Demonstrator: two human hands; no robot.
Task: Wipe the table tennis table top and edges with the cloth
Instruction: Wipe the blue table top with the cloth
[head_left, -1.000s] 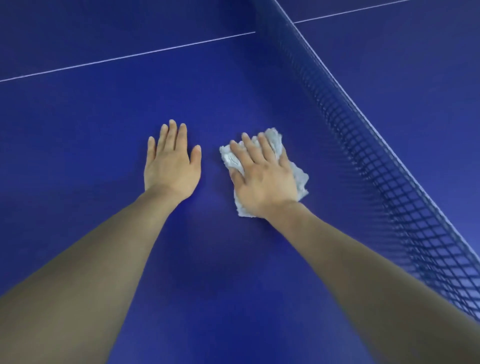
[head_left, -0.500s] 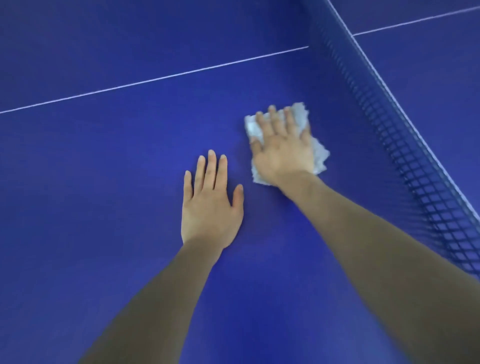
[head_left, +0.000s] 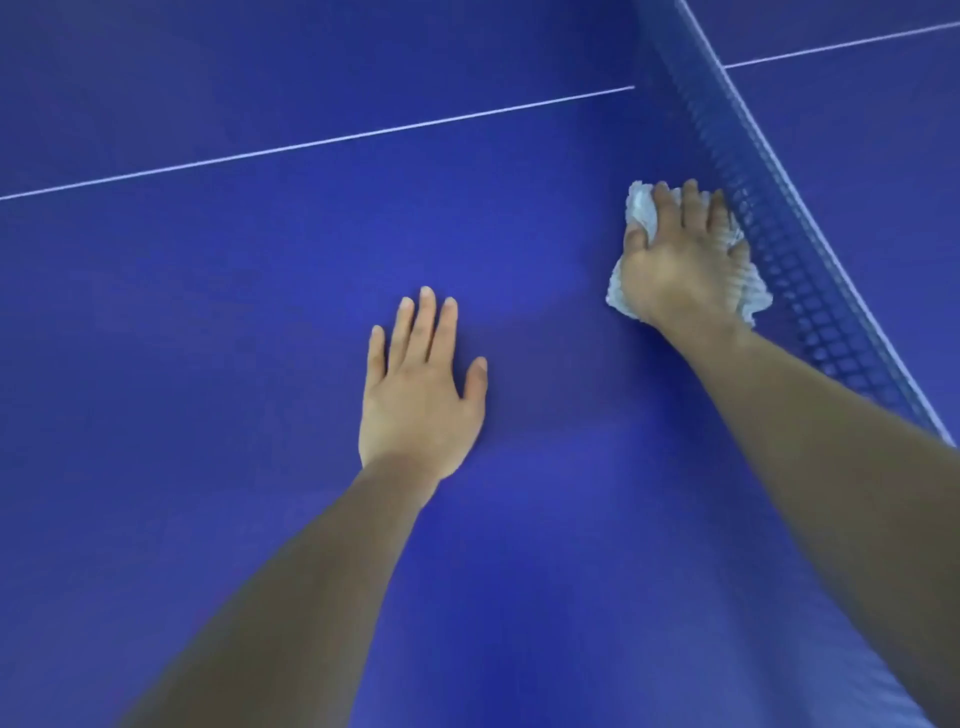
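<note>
The blue table tennis table top (head_left: 208, 364) fills the view. My right hand (head_left: 675, 260) presses a crumpled white cloth (head_left: 641, 208) flat on the table, right against the foot of the net (head_left: 789, 260). Cloth edges stick out past my fingers and beside my wrist. My left hand (head_left: 421, 395) lies palm down on the table, fingers spread, well left of and nearer than the cloth, holding nothing.
The net runs diagonally from top centre to the right edge, with a white top band. A white centre line (head_left: 311, 145) crosses the far table. Beyond the net lies the other half (head_left: 883, 156) of the table.
My right hand has slid the cloth farther away and to the right, up against the net. My left hand stays flat on the table; the view has shifted.
</note>
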